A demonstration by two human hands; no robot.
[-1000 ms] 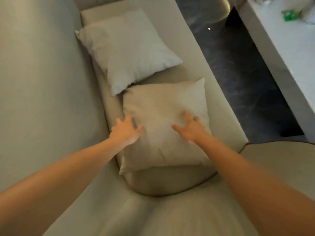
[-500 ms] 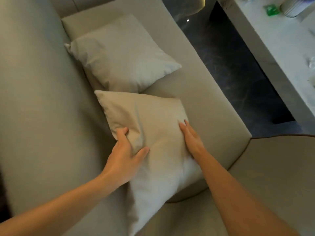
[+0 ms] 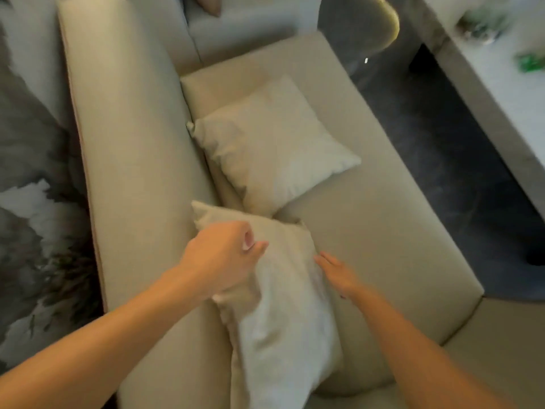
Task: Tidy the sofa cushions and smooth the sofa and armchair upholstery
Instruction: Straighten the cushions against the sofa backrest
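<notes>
Cushion (image 3: 283, 314) stands on edge lengthwise along sofa (image 3: 368, 231), left hand (image 3: 219, 261) clamped on it, right hand (image 3: 336, 273) flat.

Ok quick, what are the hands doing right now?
Left hand: closed, gripping the near cushion.
Right hand: open, flat against the same cushion's side.

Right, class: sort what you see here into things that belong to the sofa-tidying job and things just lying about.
Job:
near cushion, gripped by the left hand
right hand, flat against it
far cushion
sofa seat
sofa backrest

Lying about:
green item on the pale table
</notes>
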